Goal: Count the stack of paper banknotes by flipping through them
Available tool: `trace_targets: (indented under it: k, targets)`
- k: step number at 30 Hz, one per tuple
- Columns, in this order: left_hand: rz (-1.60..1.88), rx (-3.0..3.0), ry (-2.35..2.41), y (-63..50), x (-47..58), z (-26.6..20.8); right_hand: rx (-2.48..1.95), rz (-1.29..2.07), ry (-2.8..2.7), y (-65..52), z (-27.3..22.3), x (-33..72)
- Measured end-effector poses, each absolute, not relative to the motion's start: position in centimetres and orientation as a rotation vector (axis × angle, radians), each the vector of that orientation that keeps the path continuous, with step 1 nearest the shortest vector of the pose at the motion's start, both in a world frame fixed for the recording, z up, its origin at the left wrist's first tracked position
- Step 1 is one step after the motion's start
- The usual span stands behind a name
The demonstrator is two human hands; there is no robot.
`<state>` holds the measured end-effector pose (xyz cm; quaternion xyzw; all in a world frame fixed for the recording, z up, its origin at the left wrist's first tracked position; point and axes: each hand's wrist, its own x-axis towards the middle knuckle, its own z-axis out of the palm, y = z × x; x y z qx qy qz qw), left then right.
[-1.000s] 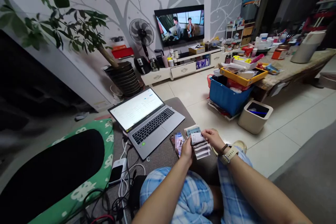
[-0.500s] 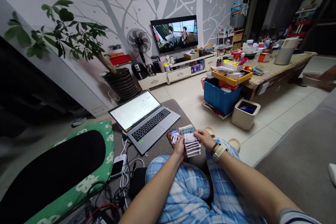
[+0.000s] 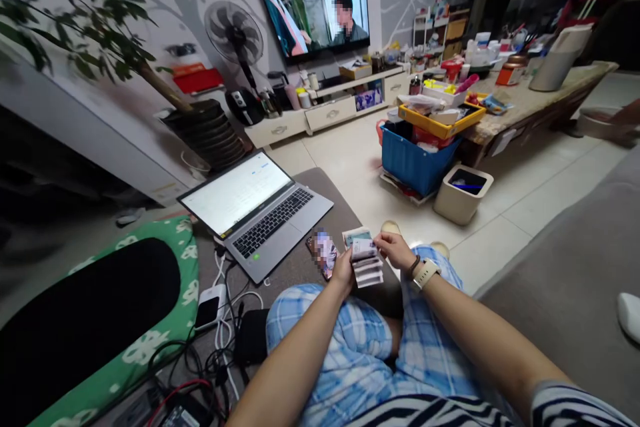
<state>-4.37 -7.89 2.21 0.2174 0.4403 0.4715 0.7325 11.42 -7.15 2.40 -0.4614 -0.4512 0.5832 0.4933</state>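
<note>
My left hand (image 3: 344, 268) is closed around the left side of a fanned bunch of what look like banknotes (image 3: 368, 265). Their edges are spread in steps toward me, and a bluish-green note (image 3: 357, 236) shows behind the pale top one. With thumb and fingers pinched, my right hand (image 3: 396, 251) grips the upper right corner of the top note. A watch with a pale strap (image 3: 425, 274) is on that wrist. Just left of my left hand lies a flat item with a picture on it (image 3: 323, 252), perhaps a phone; it is partly blurred out.
An open laptop (image 3: 265, 233) sits on the grey seat to the left. Cables and a white device (image 3: 210, 307) lie beside it, near a green patterned cushion (image 3: 190, 260). Beyond are a blue crate (image 3: 417, 160), a beige bin (image 3: 457, 203) and a cluttered table (image 3: 530, 97).
The camera view has tilted down and shifted, so the room sits differently. Both hands stay on the banknotes, the right still at the top note's corner. The television picture has changed.
</note>
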Motion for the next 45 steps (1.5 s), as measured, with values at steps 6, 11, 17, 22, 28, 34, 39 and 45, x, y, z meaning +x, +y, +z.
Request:
trace_targets:
  k: [6, 11, 17, 22, 28, 34, 39, 45]
  targets:
    - [1.063, 0.404, 0.976, -6.5, -2.4, 0.6, -1.203, 1.413, -1.088, -7.1, 1.7, 12.9]
    - [1.09, 0.432, 0.964, -6.4, -1.9, -0.5, -1.228, 1.417, -1.077, -7.5, 1.0, 14.1]
    - [1.064, 0.448, 0.953, -6.7, -1.5, -0.6, -1.206, 1.434, -1.094, -7.7, 1.1, 14.2]
    - [1.076, 0.402, 0.97, -6.8, -1.2, -0.6, -1.28, 1.337, -1.059, -7.1, 0.5, 14.0]
    - [1.081, 0.397, 0.989, -6.7, -0.8, -1.0, -1.44, 1.177, -1.038, -4.8, -0.5, 14.6]
    - [1.064, 0.362, 1.008, -6.7, -0.7, -1.3, -1.443, 1.241, -1.083, -4.7, -0.8, 14.8]
    - [1.065, 0.315, 0.969, -6.8, -0.5, -1.3, -1.442, 1.2, -1.018, -6.0, -0.1, 14.5]
    - [1.072, 0.29, 0.957, -6.7, -0.5, -1.5, -1.325, 1.309, -0.971, -6.7, 0.7, 14.5]
